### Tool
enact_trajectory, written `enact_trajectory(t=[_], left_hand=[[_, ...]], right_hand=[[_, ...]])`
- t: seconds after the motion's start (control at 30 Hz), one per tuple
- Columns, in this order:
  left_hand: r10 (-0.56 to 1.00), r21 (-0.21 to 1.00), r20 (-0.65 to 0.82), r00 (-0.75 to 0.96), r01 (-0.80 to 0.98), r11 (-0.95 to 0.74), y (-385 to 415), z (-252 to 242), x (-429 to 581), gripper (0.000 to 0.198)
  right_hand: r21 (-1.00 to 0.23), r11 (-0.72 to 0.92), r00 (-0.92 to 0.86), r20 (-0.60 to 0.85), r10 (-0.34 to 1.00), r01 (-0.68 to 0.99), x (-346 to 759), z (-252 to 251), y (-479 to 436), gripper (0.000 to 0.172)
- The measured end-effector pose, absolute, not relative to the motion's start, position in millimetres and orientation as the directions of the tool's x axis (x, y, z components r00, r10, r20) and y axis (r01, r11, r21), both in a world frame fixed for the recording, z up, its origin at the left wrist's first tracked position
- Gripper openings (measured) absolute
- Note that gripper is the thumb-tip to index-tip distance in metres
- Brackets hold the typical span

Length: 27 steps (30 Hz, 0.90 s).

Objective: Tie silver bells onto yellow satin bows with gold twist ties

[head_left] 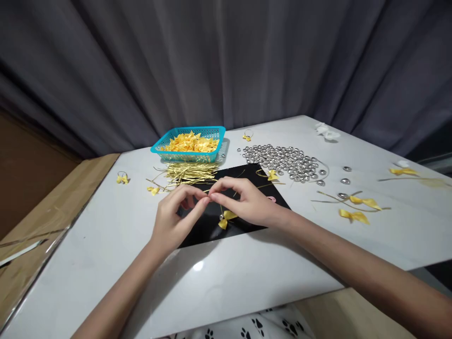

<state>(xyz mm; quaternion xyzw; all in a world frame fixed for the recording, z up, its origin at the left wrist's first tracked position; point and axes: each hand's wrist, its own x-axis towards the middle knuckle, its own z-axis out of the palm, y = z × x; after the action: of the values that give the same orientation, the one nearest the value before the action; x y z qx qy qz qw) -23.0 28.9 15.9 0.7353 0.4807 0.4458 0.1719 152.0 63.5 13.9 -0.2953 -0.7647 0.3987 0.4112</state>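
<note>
My left hand (176, 214) and my right hand (243, 200) meet fingertip to fingertip over a black mat (254, 176) on the white table (226, 278). Both pinch a thin gold cord between them. A small yellow ribbon bow (226, 219) with a silver bell hangs from the cord just below my right fingers, over the mat. A second yellow bow (271, 175) lies at the mat's far edge.
A teal basket (165, 143) full of yellow bows stands at the back, with a bundle of gold cords (189, 172) in front of it. A heap of silver bells (286, 162) lies to the right. Loose bows (356, 209) are scattered right and left. A grey curtain hangs behind.
</note>
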Motion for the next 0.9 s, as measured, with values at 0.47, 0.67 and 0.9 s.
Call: enact_trajectory(t=[0.47,0.67,0.9], left_hand=[[0.992,0.991,-0.034,0.123,0.129,0.018,29,-32,0,0.015],[0.983,0.982,-0.102,0.156,0.171,0.075,28,-29,-1,0.017],[0.969,0.990,-0.129,0.210,0.079,0.115,28,-25,-6,0.024]], right_hand=[[-0.959,0.142,-0.311,0.216,0.926,-0.244,153,26,53,0.007],[-0.943,0.100,-0.242,0.183,0.953,-0.318,162,17,60,0.006],[-0.949,0.056,-0.224,0.130,0.966,-0.309,168,15,64,0.009]])
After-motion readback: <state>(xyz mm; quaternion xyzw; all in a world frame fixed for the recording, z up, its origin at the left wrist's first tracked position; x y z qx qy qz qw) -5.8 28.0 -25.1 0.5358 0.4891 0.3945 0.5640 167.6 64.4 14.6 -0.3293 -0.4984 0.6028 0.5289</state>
